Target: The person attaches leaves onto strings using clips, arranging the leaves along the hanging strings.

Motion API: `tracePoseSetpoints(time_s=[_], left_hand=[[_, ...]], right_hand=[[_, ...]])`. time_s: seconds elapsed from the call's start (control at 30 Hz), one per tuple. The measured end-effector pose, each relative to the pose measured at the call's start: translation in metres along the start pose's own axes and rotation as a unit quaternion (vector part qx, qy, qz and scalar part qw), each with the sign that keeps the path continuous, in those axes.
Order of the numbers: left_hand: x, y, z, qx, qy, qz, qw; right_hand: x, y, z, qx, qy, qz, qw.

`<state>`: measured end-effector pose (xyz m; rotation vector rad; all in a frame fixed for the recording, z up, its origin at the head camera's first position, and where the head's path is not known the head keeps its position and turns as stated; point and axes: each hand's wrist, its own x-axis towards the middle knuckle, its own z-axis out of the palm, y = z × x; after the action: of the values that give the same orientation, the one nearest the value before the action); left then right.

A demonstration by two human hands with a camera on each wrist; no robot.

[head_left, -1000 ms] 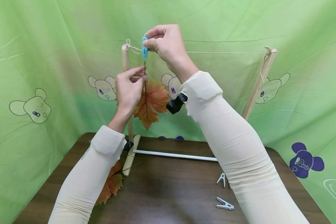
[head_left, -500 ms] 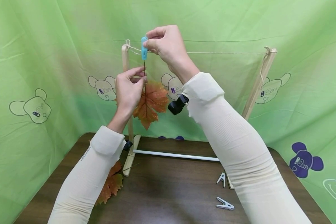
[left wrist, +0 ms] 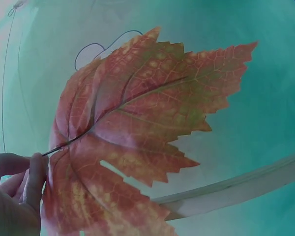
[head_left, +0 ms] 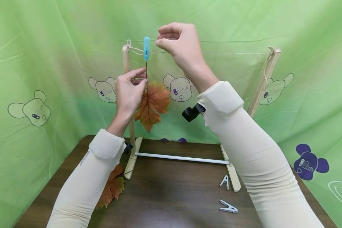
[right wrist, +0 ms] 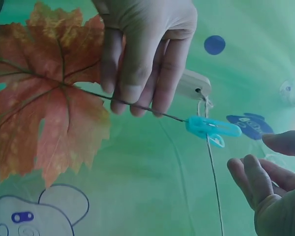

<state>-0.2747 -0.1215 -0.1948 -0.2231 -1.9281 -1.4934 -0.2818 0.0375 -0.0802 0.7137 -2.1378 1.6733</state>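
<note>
A blue clothespin (head_left: 146, 48) sits on the string (head_left: 231, 53) near its left end, with the top of a leaf stem at its lower tip. From that stem hangs an orange maple leaf (head_left: 152, 103); its veins and jagged edge fill the left wrist view. My left hand (head_left: 129, 90) pinches the stem between thumb and fingers just below the clothespin. To the right of the clothespin, my right hand (head_left: 185, 46) is apart from it, fingers loosely bent, holding nothing. The right wrist view shows a gap between the right fingertips and the clothespin (right wrist: 211, 129).
A wooden frame with a left post (head_left: 126, 60) and right post (head_left: 263, 80) carries the string; a white rod (head_left: 182, 157) joins its feet. Two pale clothespins (head_left: 228, 206) lie on the brown table (head_left: 171, 193). Another maple leaf (head_left: 112, 188) lies partly under my left forearm.
My right hand has let go of the blue clothespin and moved a little to the right. The clothespin stays on the string. My left hand keeps its pinch on the stem.
</note>
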Motion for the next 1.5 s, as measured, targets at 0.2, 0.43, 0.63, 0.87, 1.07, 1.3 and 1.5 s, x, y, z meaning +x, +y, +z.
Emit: tracePoseSetpoints(time_s=[0.2, 0.43, 0.63, 0.87, 1.07, 1.3, 1.5], left_hand=[[-0.004, 0.001, -0.006, -0.014, 0.002, 0.002, 0.9999], [-0.012, 0.005, -0.020, -0.016, 0.001, 0.023, 0.9996], [-0.023, 0.004, -0.030, 0.015, -0.006, 0.034, 0.9993], [-0.035, 0.001, -0.045, 0.052, -0.011, 0.056, 0.9970], [-0.048, -0.007, -0.064, 0.081, -0.017, 0.073, 0.9939], [-0.067, -0.020, -0.085, 0.132, -0.035, 0.051, 0.9893], [-0.081, -0.036, -0.101, 0.166, -0.063, 0.021, 0.9838]], right_hand=[[-0.023, 0.003, -0.013, -0.030, -0.014, -0.025, 0.9991], [-0.055, 0.010, -0.029, -0.048, -0.021, -0.057, 0.9970], [-0.087, 0.028, -0.047, -0.113, -0.028, -0.070, 0.9908], [-0.124, 0.053, -0.073, -0.129, -0.038, -0.044, 0.9900], [-0.149, 0.075, -0.093, -0.160, -0.034, -0.027, 0.9862], [-0.175, 0.099, -0.109, -0.192, -0.037, -0.007, 0.9808], [-0.196, 0.119, -0.118, -0.211, -0.060, -0.010, 0.9757]])
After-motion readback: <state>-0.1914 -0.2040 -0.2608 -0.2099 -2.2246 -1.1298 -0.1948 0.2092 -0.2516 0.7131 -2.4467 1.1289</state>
